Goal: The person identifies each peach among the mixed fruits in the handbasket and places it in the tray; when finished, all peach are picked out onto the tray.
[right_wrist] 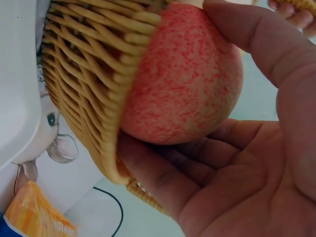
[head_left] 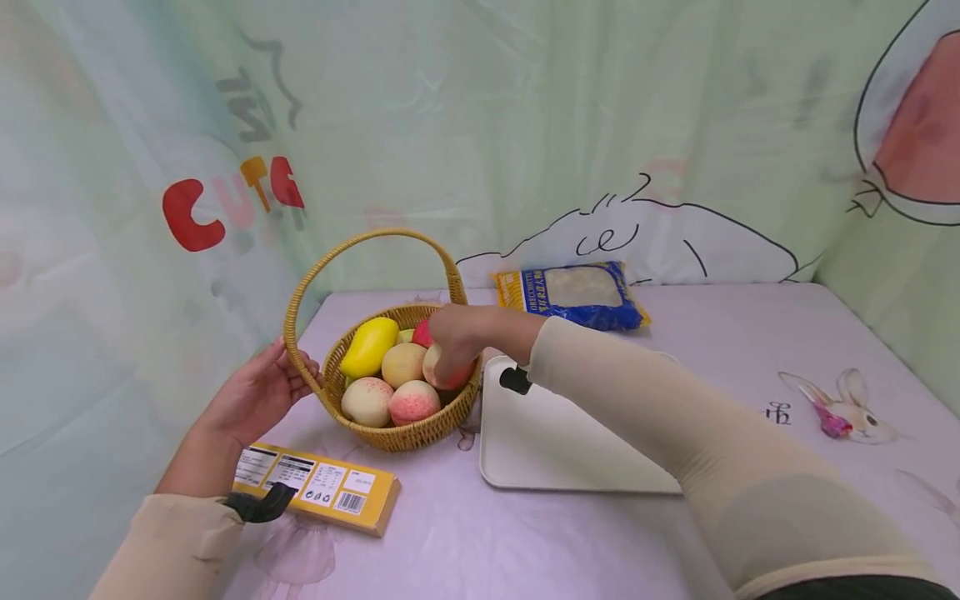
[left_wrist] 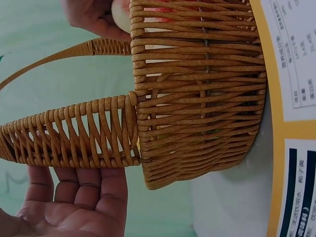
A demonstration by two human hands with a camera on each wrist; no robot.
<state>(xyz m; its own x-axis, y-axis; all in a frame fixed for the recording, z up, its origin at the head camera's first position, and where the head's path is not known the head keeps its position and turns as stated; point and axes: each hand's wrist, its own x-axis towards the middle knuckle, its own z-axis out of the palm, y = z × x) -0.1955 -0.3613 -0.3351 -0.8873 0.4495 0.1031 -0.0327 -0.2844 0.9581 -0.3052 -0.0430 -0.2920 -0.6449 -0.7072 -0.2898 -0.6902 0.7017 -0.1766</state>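
A woven basket (head_left: 405, 437) with a tall arched handle (head_left: 367, 237) holds several peaches and a yellow mango (head_left: 370, 348). My left hand (head_left: 258, 392) grips the foot of the handle on the basket's left side; in the left wrist view its fingers (left_wrist: 74, 190) pass behind the woven handle. My right hand (head_left: 461, 333) reaches in at the right rim and holds a red-speckled peach (right_wrist: 185, 74), thumb on one side and fingers beneath. The peach is against the rim in the right wrist view. A red fruit (head_left: 422, 333) is partly hidden behind this hand.
A white tray (head_left: 570, 450) lies right of the basket, under my right forearm. Behind it is a blue and yellow pasta bag (head_left: 581, 292). A yellow box (head_left: 322, 487) lies in front of the basket, near my left wrist. A printed curtain (head_left: 525, 125) hangs behind the table.
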